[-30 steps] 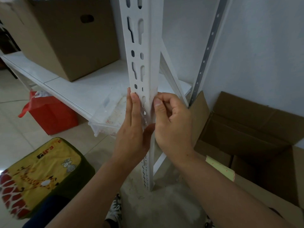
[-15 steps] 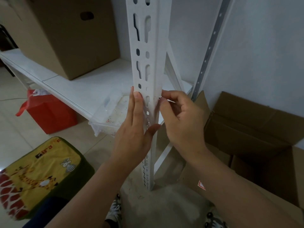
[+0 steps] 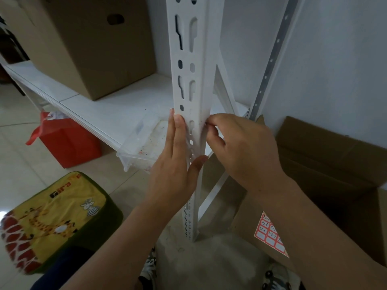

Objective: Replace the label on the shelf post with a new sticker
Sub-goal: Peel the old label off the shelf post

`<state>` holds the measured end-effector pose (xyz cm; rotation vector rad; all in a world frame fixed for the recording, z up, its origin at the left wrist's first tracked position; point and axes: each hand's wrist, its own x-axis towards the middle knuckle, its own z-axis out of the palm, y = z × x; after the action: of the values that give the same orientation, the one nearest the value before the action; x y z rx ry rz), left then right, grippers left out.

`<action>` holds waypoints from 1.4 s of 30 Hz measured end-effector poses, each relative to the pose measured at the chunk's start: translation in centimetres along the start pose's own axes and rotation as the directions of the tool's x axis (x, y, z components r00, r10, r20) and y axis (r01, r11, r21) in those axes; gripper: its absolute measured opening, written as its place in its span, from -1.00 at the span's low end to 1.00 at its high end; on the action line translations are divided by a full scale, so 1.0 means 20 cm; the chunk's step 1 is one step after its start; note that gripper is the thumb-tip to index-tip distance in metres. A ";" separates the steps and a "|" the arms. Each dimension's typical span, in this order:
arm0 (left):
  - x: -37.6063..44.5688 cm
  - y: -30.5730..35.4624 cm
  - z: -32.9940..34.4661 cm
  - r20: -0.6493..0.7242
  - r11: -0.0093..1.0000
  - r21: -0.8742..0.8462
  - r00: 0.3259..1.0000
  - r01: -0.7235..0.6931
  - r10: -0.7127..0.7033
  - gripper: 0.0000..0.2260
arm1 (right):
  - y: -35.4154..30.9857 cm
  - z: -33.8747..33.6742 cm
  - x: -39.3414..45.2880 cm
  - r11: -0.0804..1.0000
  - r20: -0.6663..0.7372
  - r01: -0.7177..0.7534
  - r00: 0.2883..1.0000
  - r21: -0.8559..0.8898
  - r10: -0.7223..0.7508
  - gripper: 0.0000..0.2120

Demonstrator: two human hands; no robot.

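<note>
The white slotted shelf post (image 3: 195,59) stands upright in the middle of the view. My left hand (image 3: 178,164) lies flat against its left face, with the thumb hooked round the front edge, holding it. My right hand (image 3: 240,151) is at the post's right edge. Its fingertips are pinched together on a small pale scrap of label (image 3: 204,124), which the fingers mostly hide. A sheet of red-bordered stickers (image 3: 270,233), some with handwriting, lies on a cardboard flap under my right forearm.
A large closed cardboard box (image 3: 94,42) sits on the white shelf board (image 3: 117,109). Below the board are a clear plastic tray (image 3: 144,143) and a red bag (image 3: 67,141). An open cardboard box (image 3: 335,164) stands at the right. A yellow giraffe-print stool (image 3: 52,220) is at the lower left.
My right hand's fingertips have risen slightly along the post's right edge and drawn closer together. My forearm has shifted, uncovering the red sticker sheet. My left hand keeps its hold.
</note>
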<state>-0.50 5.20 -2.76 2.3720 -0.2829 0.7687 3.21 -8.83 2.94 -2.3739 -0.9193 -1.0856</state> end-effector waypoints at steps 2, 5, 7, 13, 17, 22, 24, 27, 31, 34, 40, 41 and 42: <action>0.00 0.00 0.00 -0.009 1.000 0.000 1.000 0.009 -0.009 -0.31 | 0.01 0.00 0.01 0.999 -0.008 0.029 1.000 -0.017 -0.029 -0.82; 0.00 0.00 0.01 -0.023 1.000 -0.001 1.000 -0.006 0.006 -0.30 | 0.00 0.00 0.02 0.999 -0.025 0.025 0.999 -0.032 -0.025 -0.84; 0.00 0.00 0.01 -0.024 1.000 -0.003 1.000 -0.017 0.017 -0.30 | -0.01 0.00 0.03 1.000 -0.043 -0.005 0.999 0.018 0.006 -0.86; 0.00 0.00 0.00 -0.002 1.000 0.016 1.000 -0.003 0.003 -0.32 | -0.05 0.02 0.03 0.832 0.022 -0.371 0.917 0.411 0.398 -0.92; 0.00 -0.01 -0.01 0.000 0.999 0.042 1.000 -0.001 0.001 -0.30 | -0.05 0.03 0.03 0.677 0.124 -0.488 0.850 0.551 0.512 -0.90; 0.00 -0.01 -0.01 0.000 1.000 0.022 1.000 0.007 -0.007 -0.28 | -0.03 0.00 0.02 0.764 0.112 -0.410 0.904 0.498 0.412 -0.90; 0.00 -0.01 -0.01 -0.008 1.000 0.012 1.000 0.004 -0.003 -0.27 | -0.02 0.00 0.01 0.914 0.044 -0.249 0.968 0.322 0.248 -0.83; 0.00 -0.02 0.00 -0.027 1.000 0.013 1.000 -0.010 0.010 -0.26 | 0.00 0.00 0.01 0.988 -0.008 -0.067 0.998 0.142 0.068 -0.83; 0.00 -0.02 0.00 -0.022 1.000 0.002 1.000 -0.013 0.013 -0.26 | 0.01 0.00 0.04 0.993 -0.020 -0.032 0.999 0.113 0.035 -0.84; 0.00 -0.01 0.00 -0.025 1.000 -0.002 1.000 -0.016 0.016 -0.31 | -0.01 0.01 0.05 0.903 0.030 -0.273 0.960 0.332 0.279 -0.89; -0.01 -0.01 0.02 -0.063 0.999 0.040 0.998 -0.027 0.029 -0.34 | 0.00 0.00 0.00 0.511 0.270 -0.580 0.786 0.635 0.556 -0.89; 0.00 0.00 0.03 -0.088 0.999 0.043 0.995 -0.034 0.038 -0.33 | -0.01 -0.01 0.00 0.460 0.287 -0.575 0.781 0.677 0.554 -0.89; 0.00 0.00 0.04 -0.127 0.998 0.045 0.991 -0.040 0.045 -0.32 | -0.01 -0.03 0.00 0.427 0.297 -0.570 0.780 0.702 0.551 -0.89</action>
<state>-0.17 4.75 -3.25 2.3502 -0.2665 0.9510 2.74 -9.06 3.33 -1.7051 -0.3656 -0.2685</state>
